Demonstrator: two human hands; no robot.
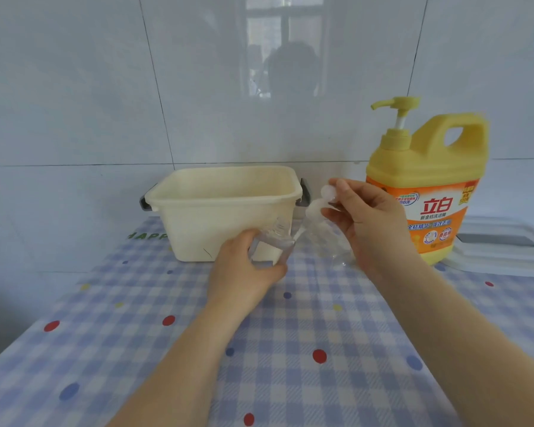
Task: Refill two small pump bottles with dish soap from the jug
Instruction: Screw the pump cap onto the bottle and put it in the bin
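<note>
desk [290, 349]: blue-white checked cloth with coloured dots, carries everything.
tub [222, 211]: cream plastic, rectangular, at the back by the tiled wall, left of centre.
jug [426, 192]: yellow dish soap jug, orange label, pump on top, upright at back right, just behind the right hand.
left hand [244, 272]: fingers curled round a clear small bottle [272, 241], tilted, open neck pointing up-right, in front of the tub.
right hand [370, 217]: fingers pinching a clear pump head [318, 204], its tube angled down toward the bottle's neck.
second bottle [327, 245]: clear, below the right hand, partly hidden; can't tell if upright.
</note>
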